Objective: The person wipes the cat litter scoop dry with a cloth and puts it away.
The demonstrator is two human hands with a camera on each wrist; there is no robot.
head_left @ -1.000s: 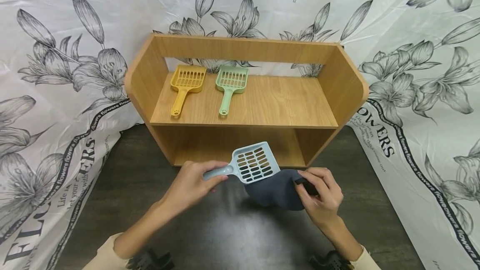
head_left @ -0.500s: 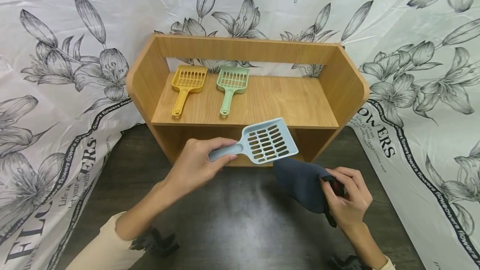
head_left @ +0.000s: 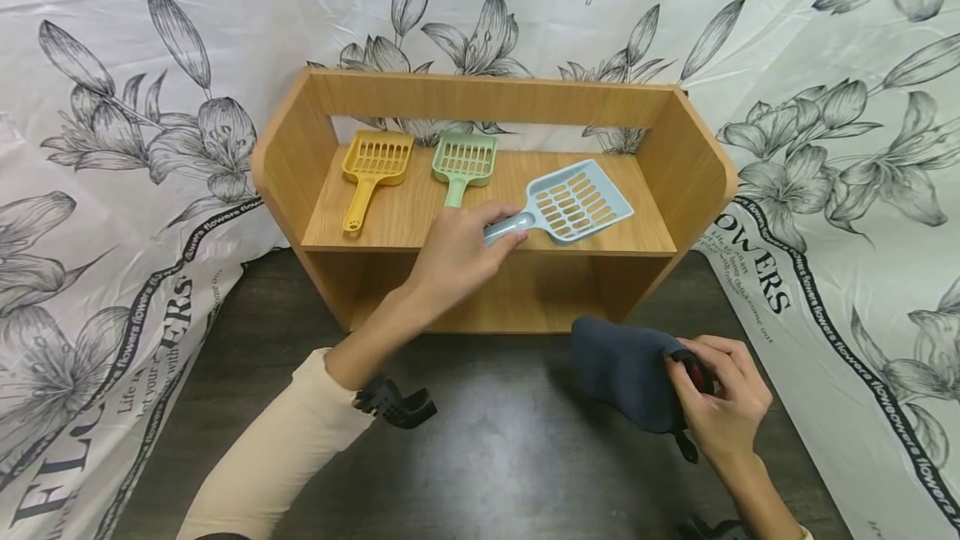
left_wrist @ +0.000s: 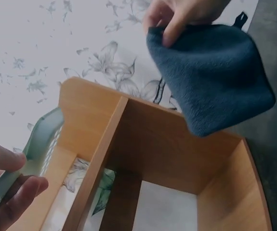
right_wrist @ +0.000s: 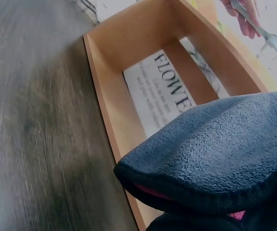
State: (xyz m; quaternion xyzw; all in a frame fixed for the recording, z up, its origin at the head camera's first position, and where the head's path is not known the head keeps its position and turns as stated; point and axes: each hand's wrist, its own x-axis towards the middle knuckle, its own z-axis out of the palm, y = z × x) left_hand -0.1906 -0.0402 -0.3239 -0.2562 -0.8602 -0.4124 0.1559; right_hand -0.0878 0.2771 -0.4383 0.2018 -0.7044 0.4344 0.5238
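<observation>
My left hand (head_left: pixel 459 255) pinches the handle of a light blue slotted litter scoop (head_left: pixel 576 202) between thumb and fingers. The scoop's head points right and overlaps the right part of the upper shelf in the head view. Over the dark table at lower right, my right hand (head_left: pixel 726 394) grips one edge of a dark blue-grey plush cloth (head_left: pixel 626 377). The cloth hangs folded, with a black border and a small loop; pink shows inside it in the right wrist view. A yellow litter scoop (head_left: pixel 372 169) and a green one (head_left: pixel 463 162) lie on the upper shelf, the green handle partly hidden by my left hand.
A two-level wooden shelf (head_left: pixel 480 93) stands at the back of the dark table (head_left: pixel 480 457), with raised side panels and a back rail. White floral-printed sheeting (head_left: pixel 135 148) hangs behind and covers both sides.
My left hand has carried the blue scoop away from the cloth, up and right to the upper shelf. My right hand has drawn the cloth to the right.
</observation>
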